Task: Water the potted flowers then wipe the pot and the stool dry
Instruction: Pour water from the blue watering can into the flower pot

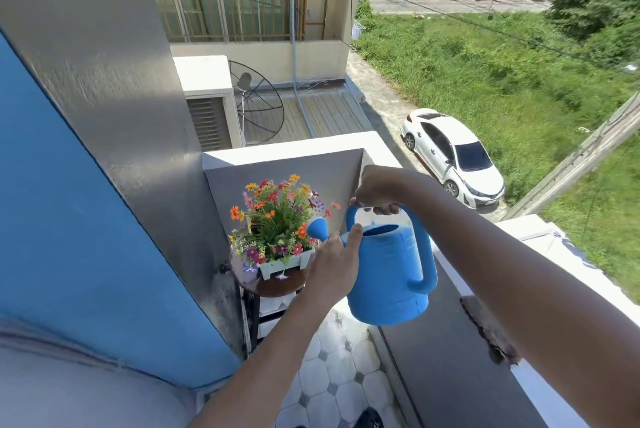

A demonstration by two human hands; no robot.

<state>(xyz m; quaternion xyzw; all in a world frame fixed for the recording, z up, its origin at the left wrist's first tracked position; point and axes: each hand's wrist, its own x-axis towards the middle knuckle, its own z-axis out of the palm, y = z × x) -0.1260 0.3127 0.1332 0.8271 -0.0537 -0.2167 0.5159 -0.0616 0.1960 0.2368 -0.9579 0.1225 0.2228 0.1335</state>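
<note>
Tiled balcony floor (332, 379) nearest, below both forearms. Left hand (334, 266) cupped against front of blue watering can (389, 272), thumb at rim near spout base. Right hand (375, 190) closed round can's top handle, can held in air, tilted. Spout rose (316, 227) touching the blooms. Beyond: potted flowers (273, 220) in pale rectangular pot (285, 263) on round dark stool (277, 284), balcony corner. Far below: white car (453, 157), grass.

This is a balcony high up on a house. It has a tiled floor (341, 375) and a low wall (381, 154). A white car (453, 157) and grass (485, 74) are far below.
</note>
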